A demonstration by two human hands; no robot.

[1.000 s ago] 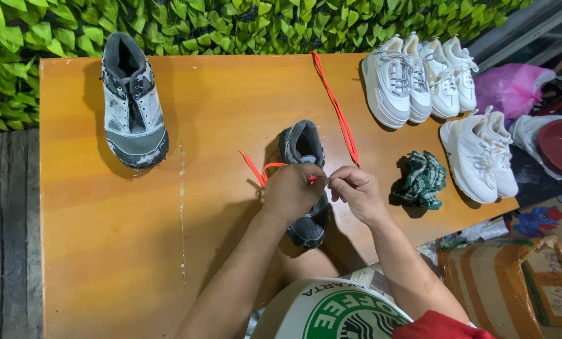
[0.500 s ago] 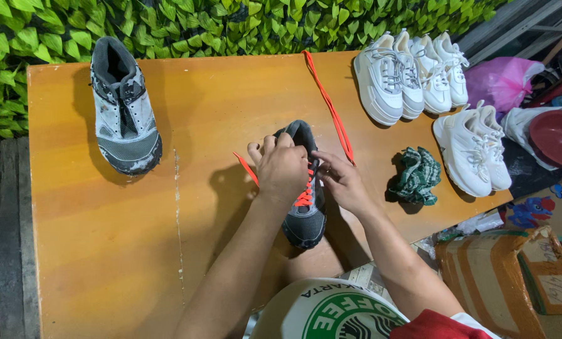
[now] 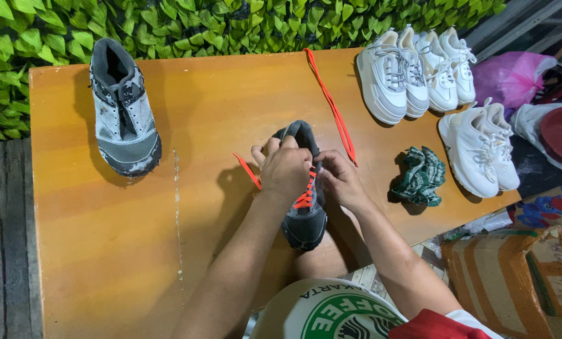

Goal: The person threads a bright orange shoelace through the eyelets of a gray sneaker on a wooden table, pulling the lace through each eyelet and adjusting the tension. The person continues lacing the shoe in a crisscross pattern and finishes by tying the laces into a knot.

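Both hands gripped 1 grey shoe [image 3: 306,220] on the wooden table [image 3: 105,251]. The left hand [image 3: 285,171] clasped its upper; the right hand [image 3: 339,179] pinched the orange lace [image 3: 305,198].

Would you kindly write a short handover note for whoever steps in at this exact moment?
Left hand: on top of the dark grey shoe, over its upper eyelets.
Right hand: at the shoe's side, fingers on the orange lace.
Things: shoe at the near edge of the wooden table; one lace end sticks out left, the long end trails toward the far edge.
Done: lower eyelets are crossed with lace.
Left: upper eyelets, hidden under the hands. The second grey shoe shows no orange lace.
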